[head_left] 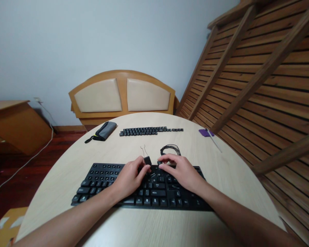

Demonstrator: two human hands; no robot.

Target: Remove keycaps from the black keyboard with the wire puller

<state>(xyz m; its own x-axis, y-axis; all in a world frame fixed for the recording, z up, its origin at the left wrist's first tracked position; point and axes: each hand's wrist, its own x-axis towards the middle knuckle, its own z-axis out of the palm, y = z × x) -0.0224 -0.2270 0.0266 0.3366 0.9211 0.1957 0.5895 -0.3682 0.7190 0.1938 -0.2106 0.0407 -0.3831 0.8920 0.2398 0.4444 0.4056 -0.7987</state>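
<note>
A black keyboard [154,192] lies across the table before me, several of its upper-left switches bare of caps. Over its upper edge, my left hand [130,175] is closed around the black handle of a wire keycap puller [147,160], its two thin wires pointing up and away. My right hand [181,168], a little to the right, pinches a small black keycap [159,162] between thumb and fingers. Removed black keycaps [141,131] are laid out in rows farther back. Behind my right hand sits the coiled black cable [171,147].
A grey-and-black zip pouch [104,131] rests on the round table [79,156] at back left. A purple cloth [206,132] with a thin white-handled tool [215,142] is at back right. Beyond stand a padded headboard [123,94] and leaning wooden slats [267,72].
</note>
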